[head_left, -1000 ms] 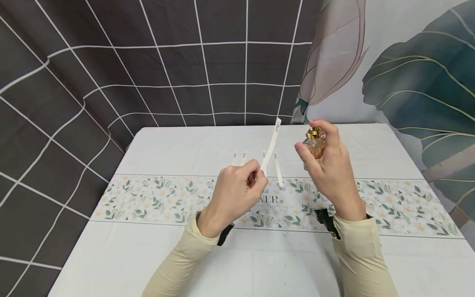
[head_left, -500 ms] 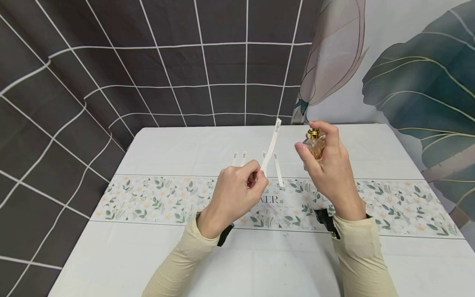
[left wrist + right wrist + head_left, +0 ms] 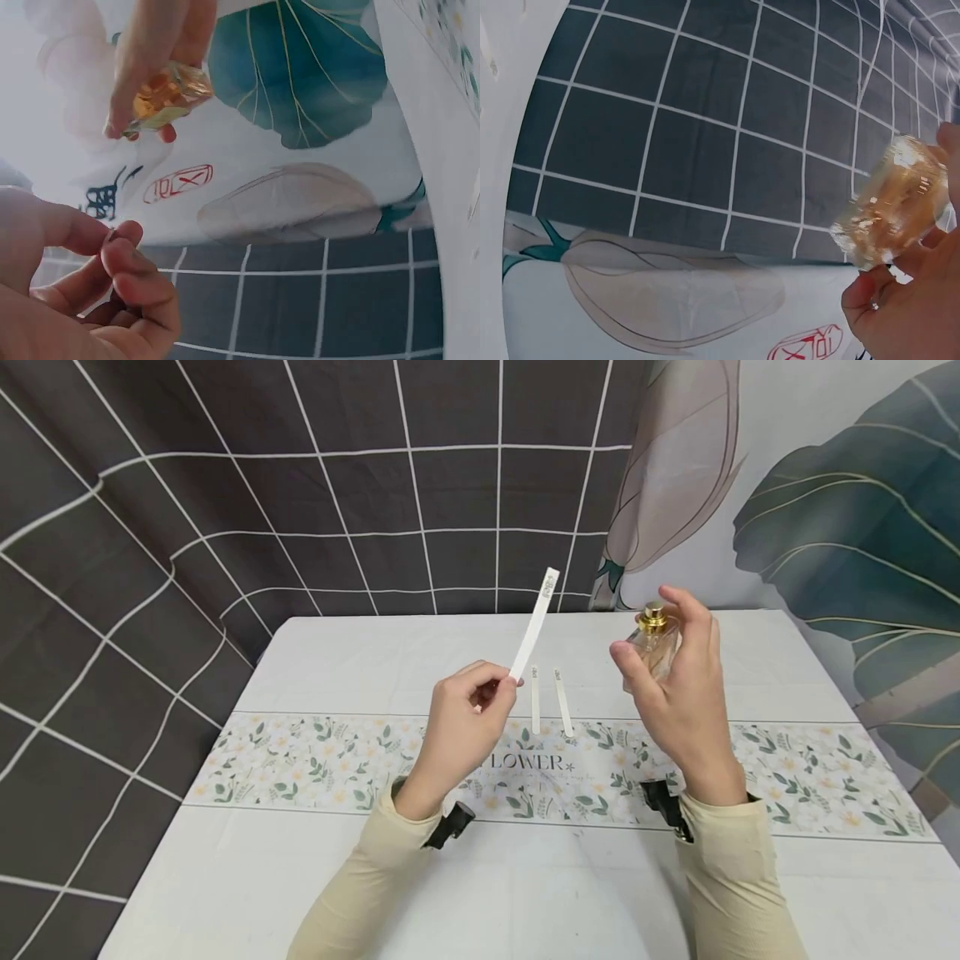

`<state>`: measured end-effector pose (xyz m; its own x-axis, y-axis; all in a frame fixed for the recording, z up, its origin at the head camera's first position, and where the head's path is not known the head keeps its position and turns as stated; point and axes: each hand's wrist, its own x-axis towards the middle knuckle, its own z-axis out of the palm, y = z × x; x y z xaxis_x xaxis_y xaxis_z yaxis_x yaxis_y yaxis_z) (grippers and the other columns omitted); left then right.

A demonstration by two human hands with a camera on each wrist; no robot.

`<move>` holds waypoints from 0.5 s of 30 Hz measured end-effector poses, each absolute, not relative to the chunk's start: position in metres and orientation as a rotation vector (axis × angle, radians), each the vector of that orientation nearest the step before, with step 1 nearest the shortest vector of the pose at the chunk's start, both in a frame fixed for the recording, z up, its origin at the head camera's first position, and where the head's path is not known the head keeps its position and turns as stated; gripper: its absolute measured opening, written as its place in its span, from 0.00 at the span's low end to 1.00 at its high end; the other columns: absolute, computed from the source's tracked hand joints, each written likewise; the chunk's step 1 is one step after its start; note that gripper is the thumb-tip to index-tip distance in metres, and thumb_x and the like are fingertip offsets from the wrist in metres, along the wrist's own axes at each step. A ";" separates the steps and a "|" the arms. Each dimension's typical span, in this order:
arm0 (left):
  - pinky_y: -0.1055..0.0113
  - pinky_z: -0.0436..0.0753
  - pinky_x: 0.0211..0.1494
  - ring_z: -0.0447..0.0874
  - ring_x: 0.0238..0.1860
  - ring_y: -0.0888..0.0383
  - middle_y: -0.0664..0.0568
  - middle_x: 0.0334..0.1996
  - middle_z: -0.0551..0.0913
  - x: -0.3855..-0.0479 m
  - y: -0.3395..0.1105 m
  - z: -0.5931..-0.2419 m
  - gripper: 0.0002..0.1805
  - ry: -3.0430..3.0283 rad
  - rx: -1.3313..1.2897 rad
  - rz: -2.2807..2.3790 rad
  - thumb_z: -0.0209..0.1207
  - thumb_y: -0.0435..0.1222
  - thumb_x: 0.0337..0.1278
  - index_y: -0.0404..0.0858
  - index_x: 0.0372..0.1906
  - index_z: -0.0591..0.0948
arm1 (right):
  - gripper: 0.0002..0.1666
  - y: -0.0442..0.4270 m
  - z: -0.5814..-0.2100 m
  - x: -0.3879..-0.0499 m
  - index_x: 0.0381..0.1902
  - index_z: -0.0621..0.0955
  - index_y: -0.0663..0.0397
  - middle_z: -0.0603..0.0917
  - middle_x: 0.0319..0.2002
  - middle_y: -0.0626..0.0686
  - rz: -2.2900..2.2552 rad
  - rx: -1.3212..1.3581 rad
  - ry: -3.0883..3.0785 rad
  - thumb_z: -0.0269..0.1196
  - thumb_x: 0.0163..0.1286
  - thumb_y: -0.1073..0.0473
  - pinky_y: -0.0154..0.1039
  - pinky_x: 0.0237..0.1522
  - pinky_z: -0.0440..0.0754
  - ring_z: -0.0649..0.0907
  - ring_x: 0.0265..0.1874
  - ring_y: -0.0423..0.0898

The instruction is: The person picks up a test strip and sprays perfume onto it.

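Observation:
In the head view, my left hand [image 3: 461, 722] pinches the lower end of a white perfume test strip [image 3: 534, 625] between thumb and fingers. The strip slants up to the right, small dark print at its top. My right hand [image 3: 682, 693] grips a clear glass perfume bottle [image 3: 654, 647] with a gold sprayer neck [image 3: 653, 620], held above the table to the right of the strip. Its index finger is raised near the sprayer top. Amber liquid shows in the bottle [image 3: 169, 97] in the left wrist view. The bottle [image 3: 896, 202] is also in the right wrist view.
Two more test strips, one upright [image 3: 536, 702] and one slanted [image 3: 564, 703], lie on the white table [image 3: 360, 660] beyond my left hand. A floral printed band [image 3: 300, 768] crosses the table. A dark grid curtain [image 3: 450, 485] hangs behind.
My left hand has shifted left and up with the strip, which looks straighter. My right hand has moved right with the bottle, its index finger now off the sprayer top.

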<state>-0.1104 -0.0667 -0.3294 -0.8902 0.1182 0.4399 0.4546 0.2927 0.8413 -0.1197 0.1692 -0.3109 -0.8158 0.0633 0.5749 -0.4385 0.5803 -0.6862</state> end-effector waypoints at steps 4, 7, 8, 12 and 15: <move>0.72 0.75 0.30 0.78 0.28 0.56 0.46 0.30 0.85 -0.115 -0.070 -0.331 0.09 -2.272 -0.471 -1.820 0.58 0.30 0.69 0.32 0.43 0.88 | 0.43 0.175 -0.311 -0.122 0.76 0.61 0.51 0.68 0.64 0.68 1.188 0.295 -2.304 0.68 0.70 0.58 0.65 0.68 0.66 0.69 0.69 0.62; 0.71 0.79 0.33 0.82 0.29 0.57 0.44 0.31 0.85 -0.120 -0.071 -0.333 0.10 -2.295 -0.415 -1.922 0.59 0.31 0.70 0.31 0.47 0.87 | 0.43 0.180 -0.312 -0.124 0.77 0.61 0.52 0.69 0.65 0.67 1.183 0.292 -2.360 0.68 0.70 0.56 0.66 0.65 0.68 0.70 0.67 0.62; 0.70 0.81 0.35 0.83 0.30 0.58 0.43 0.33 0.86 -0.123 -0.071 -0.335 0.10 -2.305 -0.394 -1.947 0.60 0.31 0.70 0.31 0.47 0.86 | 0.43 0.181 -0.312 -0.125 0.77 0.61 0.53 0.70 0.64 0.66 1.175 0.294 -2.378 0.68 0.71 0.55 0.66 0.64 0.69 0.70 0.66 0.61; 0.68 0.85 0.41 0.85 0.31 0.62 0.37 0.37 0.86 -0.136 -0.070 -0.347 0.11 -2.315 -0.299 -2.085 0.62 0.31 0.68 0.28 0.50 0.85 | 0.44 0.186 -0.315 -0.130 0.77 0.60 0.56 0.75 0.62 0.63 1.152 0.300 -2.440 0.68 0.71 0.53 0.59 0.57 0.72 0.74 0.58 0.59; 0.70 0.85 0.42 0.85 0.31 0.63 0.34 0.40 0.86 -0.147 -0.070 -0.359 0.13 -2.293 -0.204 -2.234 0.62 0.29 0.67 0.24 0.50 0.83 | 0.47 0.188 -0.320 -0.134 0.77 0.59 0.57 0.79 0.61 0.60 1.129 0.295 -2.468 0.70 0.69 0.54 0.47 0.51 0.72 0.77 0.50 0.56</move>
<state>-0.1467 -0.0701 -0.3587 -0.9897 0.1367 0.0417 0.0452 0.0230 0.9987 -0.1338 0.1880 -0.3196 -0.8941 -0.0214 0.4474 -0.3525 0.6500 -0.6733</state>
